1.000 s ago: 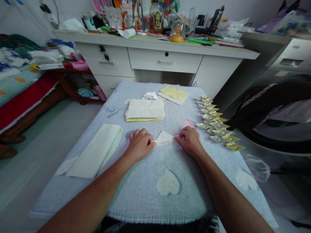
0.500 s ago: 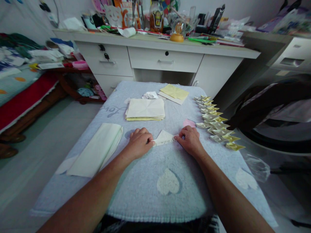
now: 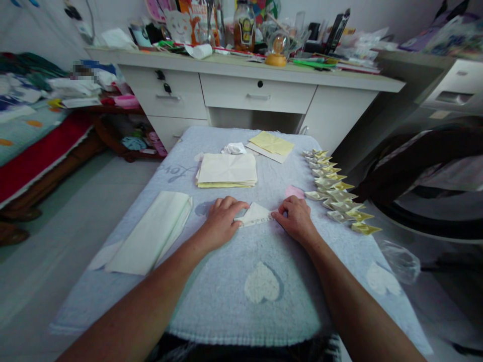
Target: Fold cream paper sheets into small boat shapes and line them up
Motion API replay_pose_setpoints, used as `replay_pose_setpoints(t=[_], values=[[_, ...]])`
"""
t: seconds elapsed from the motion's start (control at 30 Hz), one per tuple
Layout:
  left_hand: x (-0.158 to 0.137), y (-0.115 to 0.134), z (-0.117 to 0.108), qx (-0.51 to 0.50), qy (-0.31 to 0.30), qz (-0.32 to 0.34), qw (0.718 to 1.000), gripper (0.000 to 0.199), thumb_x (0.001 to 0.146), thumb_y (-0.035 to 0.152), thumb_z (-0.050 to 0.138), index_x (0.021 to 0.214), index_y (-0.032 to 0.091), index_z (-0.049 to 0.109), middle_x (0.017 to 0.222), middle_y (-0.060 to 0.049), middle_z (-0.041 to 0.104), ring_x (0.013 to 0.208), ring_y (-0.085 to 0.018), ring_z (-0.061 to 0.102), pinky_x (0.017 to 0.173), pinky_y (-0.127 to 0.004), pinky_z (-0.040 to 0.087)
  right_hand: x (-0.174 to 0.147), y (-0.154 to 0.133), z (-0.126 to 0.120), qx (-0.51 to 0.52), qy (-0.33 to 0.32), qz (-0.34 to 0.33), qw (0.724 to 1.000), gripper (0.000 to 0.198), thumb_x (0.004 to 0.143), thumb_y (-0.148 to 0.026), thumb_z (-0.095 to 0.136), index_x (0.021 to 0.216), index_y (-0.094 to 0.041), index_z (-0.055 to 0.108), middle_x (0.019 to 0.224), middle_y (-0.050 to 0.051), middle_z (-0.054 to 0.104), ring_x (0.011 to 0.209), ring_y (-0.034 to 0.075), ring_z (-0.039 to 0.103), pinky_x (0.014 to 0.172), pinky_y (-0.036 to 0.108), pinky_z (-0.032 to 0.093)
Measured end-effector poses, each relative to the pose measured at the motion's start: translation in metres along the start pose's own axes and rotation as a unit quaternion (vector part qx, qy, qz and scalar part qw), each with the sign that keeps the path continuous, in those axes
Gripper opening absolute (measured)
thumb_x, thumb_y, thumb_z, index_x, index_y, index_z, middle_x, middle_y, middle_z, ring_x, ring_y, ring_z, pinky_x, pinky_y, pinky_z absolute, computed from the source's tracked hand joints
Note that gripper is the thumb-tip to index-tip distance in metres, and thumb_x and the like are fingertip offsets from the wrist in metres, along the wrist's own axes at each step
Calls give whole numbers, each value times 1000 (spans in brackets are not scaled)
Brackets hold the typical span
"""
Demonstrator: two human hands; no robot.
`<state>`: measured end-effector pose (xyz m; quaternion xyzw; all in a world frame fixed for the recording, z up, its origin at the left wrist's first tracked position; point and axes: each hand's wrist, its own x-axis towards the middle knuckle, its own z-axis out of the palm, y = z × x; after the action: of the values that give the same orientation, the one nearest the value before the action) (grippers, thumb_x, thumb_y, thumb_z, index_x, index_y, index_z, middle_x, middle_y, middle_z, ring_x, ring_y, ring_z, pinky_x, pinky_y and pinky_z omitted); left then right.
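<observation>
A small piece of folded white paper (image 3: 257,215), with a peak at the top and a printed strip along its lower edge, lies on the cloth-covered table. Its right end is pinched between the thumb and fingers of my right hand (image 3: 296,216). At the left end is my left hand (image 3: 223,221), thumb and forefinger apart with a gap between them, the lower fingertip by the paper's corner. Behind it sits a stack of creased white and yellow sheets (image 3: 226,168). To the left lies a larger folded pale sheet (image 3: 151,234).
A row of several folded paper boats (image 3: 335,193) runs down the table's right side. Yellow and white sheets (image 3: 271,145) and a crumpled white paper (image 3: 234,148) lie at the back. Beyond stands a white desk (image 3: 260,95); a front-loading washer (image 3: 449,105) is at right.
My left hand has loosened from the paper's left end, its forefinger lifting away from the thumb and stretching right. My right hand keeps its pinch. The view has shifted slightly.
</observation>
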<state>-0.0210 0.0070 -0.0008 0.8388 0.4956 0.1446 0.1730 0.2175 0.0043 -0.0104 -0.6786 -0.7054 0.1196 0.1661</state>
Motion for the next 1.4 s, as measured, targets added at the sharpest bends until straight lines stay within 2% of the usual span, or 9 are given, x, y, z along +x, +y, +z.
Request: replay_pose_setpoints(t=[0.07,0.2,0.3,0.77,0.87,0.97,1.07,1.2,1.4], values=[[0,0,3,0,-15,52,999,48,83,10,48,124,32,57,119,-4,50,109,-21,43,97,-36,34,0,0,0,1,3,-2,1000,19,79,-37,66,71,-19,66,93,5,60,92,24,48,76,34,30],[-2,-2,8,11,-61,119,991,51,88,8,42,120,42,60,122,-2,48,110,-20,43,98,-34,33,-1,0,0,8,8,-1,1000,20,79,-37,66,71,-20,66,93,5,60,93,24,49,76,34,30],[-3,-3,8,11,-76,123,989,51,89,10,42,123,45,58,120,0,51,108,-20,44,97,-33,34,-1,1,2,9,16,-3,1000,20,79,-37,66,69,-20,67,92,6,60,92,24,49,75,34,30],[-1,-2,8,20,-79,119,990,47,90,13,42,121,42,60,118,-1,54,105,-20,44,94,-33,34,2,14,-5,4,36,39,999,16,80,-33,61,75,-19,68,93,8,60,93,26,50,78,37,34],[0,-2,8,9,-84,110,990,44,90,15,43,120,42,60,117,0,54,106,-20,44,95,-33,34,0,13,-7,54,113,1,992,13,82,-27,56,86,-19,66,97,8,61,97,25,50,84,37,35],[-1,-1,7,11,-81,115,990,43,90,16,46,120,43,60,116,0,55,105,-20,45,94,-31,34,-6,2,-9,95,162,-83,979,14,85,-23,53,93,-20,63,99,7,62,101,24,50,90,37,34],[-1,-2,8,20,-67,131,989,43,90,16,47,120,44,59,116,0,54,105,-20,45,92,-31,34,-11,-13,-7,85,87,-157,980,14,87,-19,52,91,-20,65,91,6,64,93,22,52,85,34,34],[-1,-4,10,32,-53,144,988,44,90,15,47,119,45,60,114,0,55,104,-21,46,89,-32,35,-12,-26,3,34,-5,-169,985,13,88,-20,53,87,-20,66,85,4,64,85,20,50,78,32,32],[3,-8,8,19,-59,158,985,38,91,14,47,113,37,67,113,-1,61,102,-19,51,90,-33,39,-10,-33,12,-35,-6,-128,991,12,89,-27,54,87,-20,63,90,6,63,87,22,49,74,33,29]])
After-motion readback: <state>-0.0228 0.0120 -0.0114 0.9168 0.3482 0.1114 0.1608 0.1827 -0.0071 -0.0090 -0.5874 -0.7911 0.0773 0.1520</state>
